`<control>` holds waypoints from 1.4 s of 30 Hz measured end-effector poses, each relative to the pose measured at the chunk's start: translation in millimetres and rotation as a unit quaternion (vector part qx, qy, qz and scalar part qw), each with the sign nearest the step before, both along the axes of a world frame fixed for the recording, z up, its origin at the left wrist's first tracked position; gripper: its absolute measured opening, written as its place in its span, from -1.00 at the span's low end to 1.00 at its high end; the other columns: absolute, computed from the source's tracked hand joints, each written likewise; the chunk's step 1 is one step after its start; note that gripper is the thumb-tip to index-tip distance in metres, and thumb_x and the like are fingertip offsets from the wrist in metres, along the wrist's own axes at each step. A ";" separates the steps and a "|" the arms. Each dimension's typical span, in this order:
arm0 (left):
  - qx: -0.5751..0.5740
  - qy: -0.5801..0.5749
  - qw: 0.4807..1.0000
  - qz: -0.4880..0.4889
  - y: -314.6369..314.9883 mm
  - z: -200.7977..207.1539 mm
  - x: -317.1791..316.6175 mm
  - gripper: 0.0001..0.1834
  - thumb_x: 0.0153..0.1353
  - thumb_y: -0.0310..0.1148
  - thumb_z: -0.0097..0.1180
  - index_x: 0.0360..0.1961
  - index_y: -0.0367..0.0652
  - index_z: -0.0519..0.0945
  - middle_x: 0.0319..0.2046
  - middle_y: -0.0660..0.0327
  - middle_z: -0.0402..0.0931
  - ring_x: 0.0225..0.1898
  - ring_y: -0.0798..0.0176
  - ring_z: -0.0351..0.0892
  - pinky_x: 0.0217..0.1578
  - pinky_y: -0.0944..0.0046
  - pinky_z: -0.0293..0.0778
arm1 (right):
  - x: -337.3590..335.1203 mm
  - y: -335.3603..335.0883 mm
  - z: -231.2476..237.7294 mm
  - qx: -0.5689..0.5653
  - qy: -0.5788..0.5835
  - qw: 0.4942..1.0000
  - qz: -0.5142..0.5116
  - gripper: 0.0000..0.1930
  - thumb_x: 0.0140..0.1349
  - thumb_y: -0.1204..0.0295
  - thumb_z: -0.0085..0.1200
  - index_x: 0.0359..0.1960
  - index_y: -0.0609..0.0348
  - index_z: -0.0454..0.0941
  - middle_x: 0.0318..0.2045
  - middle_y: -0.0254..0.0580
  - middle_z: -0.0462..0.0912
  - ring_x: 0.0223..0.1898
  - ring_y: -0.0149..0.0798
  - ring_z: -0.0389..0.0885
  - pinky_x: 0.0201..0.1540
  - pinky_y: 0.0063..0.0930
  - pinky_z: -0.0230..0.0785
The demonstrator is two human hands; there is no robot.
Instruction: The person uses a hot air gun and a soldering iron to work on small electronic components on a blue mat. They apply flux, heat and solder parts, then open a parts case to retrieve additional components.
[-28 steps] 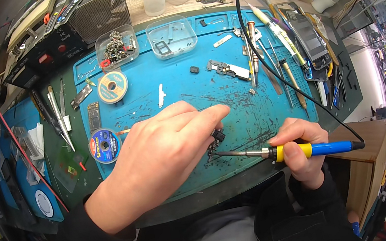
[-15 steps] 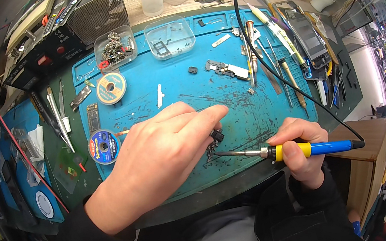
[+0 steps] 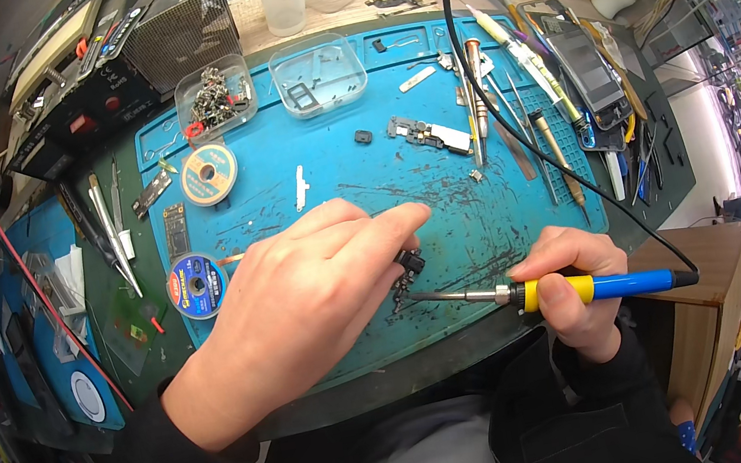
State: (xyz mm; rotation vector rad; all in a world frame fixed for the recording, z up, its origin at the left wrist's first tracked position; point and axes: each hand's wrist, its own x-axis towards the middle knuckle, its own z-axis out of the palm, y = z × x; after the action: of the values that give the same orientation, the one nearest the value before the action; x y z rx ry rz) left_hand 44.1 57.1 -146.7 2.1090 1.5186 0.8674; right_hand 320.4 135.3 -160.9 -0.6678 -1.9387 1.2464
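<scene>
Over the front of the blue work mat (image 3: 277, 130), my left hand (image 3: 296, 311) is closed with its back turned up. Its fingers pinch a small black electronic part (image 3: 411, 264), partly covered by the hand; its exact kind does not show. My right hand (image 3: 577, 262) grips a soldering iron (image 3: 636, 282) by its yellow and blue handle. The iron lies almost level, its metal tip pointing left and reaching the lower end of the black part. Whether tip and part touch is too small to tell.
Two spools, one tan (image 3: 208, 174) and one blue (image 3: 198, 285), lie left of my hand. A clear box of metal bits (image 3: 216, 99) and another clear box (image 3: 319, 75) stand behind. The iron's black cable (image 3: 531, 143) arcs over tools at right.
The view has shifted slightly, so the mat and its things sit a little further left. Both hands keep their grips, and the iron stays at the black part.
</scene>
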 end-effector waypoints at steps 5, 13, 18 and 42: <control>-0.001 0.000 1.000 0.002 -0.3 -0.3 -0.2 -0.46 0.13 -0.59 0.45 0.19 -0.21 0.67 -0.18 0.22 0.80 -0.17 0.09 0.76 -0.13 0.13 0.68 | -1.3 -0.3 0.2 0.003 -0.003 1.000 -0.006 -0.86 0.27 0.49 0.31 -0.26 0.34 0.78 -0.46 -0.10 0.78 -0.50 -0.35 0.70 -0.42 -0.52 0.47; 0.003 -0.001 1.000 -0.001 0.1 0.1 -0.4 -0.46 0.15 -0.58 0.44 0.20 -0.21 0.67 -0.17 0.22 0.80 -0.16 0.10 0.76 -0.13 0.14 0.67 | -0.7 -1.1 0.5 -0.003 -0.003 1.000 -0.005 -0.87 0.27 0.50 0.30 -0.26 0.34 0.78 -0.47 -0.10 0.77 -0.50 -0.35 0.70 -0.42 -0.53 0.47; -0.001 0.000 1.000 -0.002 0.0 0.2 -0.5 -0.47 0.15 -0.58 0.44 0.19 -0.21 0.67 -0.17 0.22 0.81 -0.16 0.10 0.76 -0.13 0.14 0.67 | 0.3 -1.7 0.9 -0.005 -0.003 1.000 -0.017 -0.87 0.26 0.51 0.29 -0.27 0.34 0.78 -0.48 -0.11 0.76 -0.51 -0.35 0.71 -0.42 -0.53 0.47; 0.010 -0.009 1.000 -0.010 -0.5 -2.8 -3.5 -0.48 0.16 -0.60 0.43 0.20 -0.22 0.68 -0.11 0.19 0.82 -0.15 0.09 0.75 -0.13 0.15 0.67 | 5.8 -10.8 -9.2 -0.077 0.101 0.987 -0.097 -0.72 0.38 0.28 0.21 -0.28 0.31 0.70 -0.48 -0.20 0.66 -0.48 -0.47 0.48 -0.40 -0.59 0.26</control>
State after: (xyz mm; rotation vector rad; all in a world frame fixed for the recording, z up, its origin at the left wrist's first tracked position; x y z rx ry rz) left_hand 40.5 56.7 -149.5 2.1212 1.4838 0.8967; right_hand 326.2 124.6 -170.1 -0.7575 -1.5858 1.2962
